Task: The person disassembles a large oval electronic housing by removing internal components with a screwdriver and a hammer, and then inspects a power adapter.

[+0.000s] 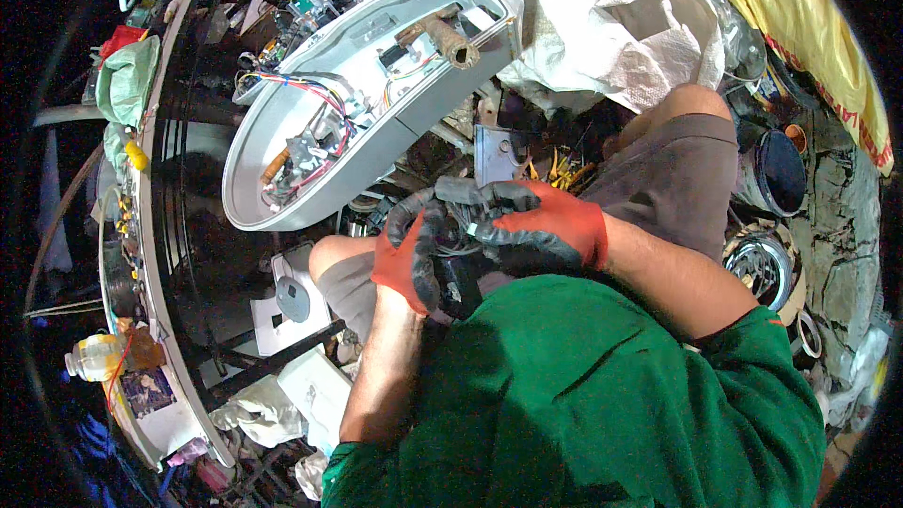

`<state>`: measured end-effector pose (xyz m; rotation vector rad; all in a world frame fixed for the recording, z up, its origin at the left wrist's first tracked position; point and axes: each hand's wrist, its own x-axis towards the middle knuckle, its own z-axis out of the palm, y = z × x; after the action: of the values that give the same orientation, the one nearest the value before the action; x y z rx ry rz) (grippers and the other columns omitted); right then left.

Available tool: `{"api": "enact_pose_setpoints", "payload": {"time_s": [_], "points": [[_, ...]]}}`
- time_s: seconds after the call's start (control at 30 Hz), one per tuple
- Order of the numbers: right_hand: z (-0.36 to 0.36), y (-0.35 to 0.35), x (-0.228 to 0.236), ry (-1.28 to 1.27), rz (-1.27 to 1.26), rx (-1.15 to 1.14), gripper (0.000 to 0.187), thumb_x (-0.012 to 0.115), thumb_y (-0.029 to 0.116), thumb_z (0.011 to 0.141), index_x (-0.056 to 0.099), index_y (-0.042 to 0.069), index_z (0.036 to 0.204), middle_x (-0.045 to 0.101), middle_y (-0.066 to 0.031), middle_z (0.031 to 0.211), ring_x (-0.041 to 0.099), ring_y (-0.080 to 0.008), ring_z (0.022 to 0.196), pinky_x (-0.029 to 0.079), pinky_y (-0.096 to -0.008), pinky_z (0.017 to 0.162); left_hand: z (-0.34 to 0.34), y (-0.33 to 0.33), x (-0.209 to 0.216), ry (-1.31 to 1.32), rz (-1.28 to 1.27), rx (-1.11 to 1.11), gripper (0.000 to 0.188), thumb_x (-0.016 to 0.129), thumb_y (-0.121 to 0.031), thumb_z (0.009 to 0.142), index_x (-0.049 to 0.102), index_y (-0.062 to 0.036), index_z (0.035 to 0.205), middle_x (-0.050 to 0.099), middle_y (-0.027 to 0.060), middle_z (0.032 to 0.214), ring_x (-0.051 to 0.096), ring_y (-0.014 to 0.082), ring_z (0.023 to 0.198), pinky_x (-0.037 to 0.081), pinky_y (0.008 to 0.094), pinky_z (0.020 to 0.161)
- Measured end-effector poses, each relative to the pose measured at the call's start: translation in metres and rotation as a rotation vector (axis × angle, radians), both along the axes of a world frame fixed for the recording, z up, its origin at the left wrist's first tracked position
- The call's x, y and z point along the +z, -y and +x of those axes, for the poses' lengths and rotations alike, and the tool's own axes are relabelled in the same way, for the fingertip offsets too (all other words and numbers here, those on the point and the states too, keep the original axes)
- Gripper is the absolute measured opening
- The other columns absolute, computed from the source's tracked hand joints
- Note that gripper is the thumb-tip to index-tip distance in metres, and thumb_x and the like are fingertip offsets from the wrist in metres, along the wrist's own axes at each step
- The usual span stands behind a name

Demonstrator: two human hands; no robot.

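Both my hands wear red gloves with dark grey coated fingers and meet in front of my lap. A coiled grey cable point(458, 237) sits between them. My left hand point(411, 249) curls round the cable's left side. My right hand point(546, 226) closes on it from the right, and a small pale end point(473, 230) shows by its fingertips. A dark grey blocky shape between the fingertips blends with the gloves; I cannot make out its kind. Just beyond my hands lies a long light-grey plastic housing point(400, 136), open on top, with coloured wires, small parts and a rusty metal tube point(453, 43) in it.
A white woven sack point(621, 23) stands at the far right, with a yellow sack point(809, 47) beyond. Dark round containers point(779, 172) and a coil of cable point(760, 268) are to the right. A curved pale-rimmed panel point(162, 226) runs along the left. Scrap covers the ground.
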<state>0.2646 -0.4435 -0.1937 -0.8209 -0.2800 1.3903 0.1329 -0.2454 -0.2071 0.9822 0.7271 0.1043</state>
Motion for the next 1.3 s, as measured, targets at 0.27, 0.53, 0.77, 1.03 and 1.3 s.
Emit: {"api": "enact_pose_setpoints", "payload": {"time_s": [0.27,0.53,0.77,1.03,1.3], "points": [[-0.009,0.001,0.027,1.302,-0.104,-0.498,0.071,0.080,0.021,0.067,0.048,0.003,0.127,0.057,-0.0170,0.114,0.060,-0.0338,0.101,0.048,-0.0390,0.089,-0.003,-0.007,-0.008,0.011,-0.245,0.200,0.029,0.063,-0.013,0.091,0.059,-0.0041,0.118,0.066,0.0070,0.109,0.064,0.0178,0.092,0.055,0.0342,0.080],[-0.015,-0.004,0.029,1.513,-0.399,-0.245,0.052,0.074,0.029,0.075,0.055,0.005,0.118,0.052,-0.0261,0.115,0.056,-0.0428,0.100,0.048,-0.0448,0.085,-0.012,-0.006,-0.019,-0.165,0.591,0.116,0.033,0.064,-0.013,0.090,0.058,-0.0025,0.121,0.065,0.0066,0.110,0.062,0.0168,0.096,0.051,0.0310,0.086],[-0.019,0.001,0.000,1.543,-0.420,-0.178,0.046,0.070,0.022,0.078,0.056,0.004,0.119,0.054,-0.0244,0.114,0.057,-0.0412,0.098,0.049,-0.0447,0.084,0.004,0.029,0.026,-0.215,0.615,-0.012,0.033,0.066,-0.016,0.088,0.059,-0.0005,0.116,0.067,0.0090,0.107,0.062,0.0154,0.094,0.050,0.0312,0.084],[0.006,0.000,0.032,0.530,-0.228,0.372,0.045,0.064,0.022,0.087,0.053,0.004,0.127,0.066,-0.0089,0.105,0.061,-0.0168,0.094,0.049,-0.0336,0.085,-0.005,0.026,0.012,-0.324,0.963,-0.100,0.044,0.062,-0.027,0.090,0.054,-0.0022,0.124,0.066,0.0161,0.112,0.063,0.0253,0.103,0.047,0.0353,0.090],[0.011,0.007,0.025,0.509,0.180,0.582,0.025,0.064,0.017,0.089,0.057,0.003,0.108,0.062,-0.0014,0.095,0.053,-0.0096,0.087,0.047,-0.0301,0.075,-0.009,-0.001,-0.016,-0.315,1.087,-0.272,0.038,0.058,-0.026,0.091,0.055,-0.0078,0.125,0.066,0.0202,0.102,0.063,0.0364,0.096,0.049,0.0406,0.083]]}}
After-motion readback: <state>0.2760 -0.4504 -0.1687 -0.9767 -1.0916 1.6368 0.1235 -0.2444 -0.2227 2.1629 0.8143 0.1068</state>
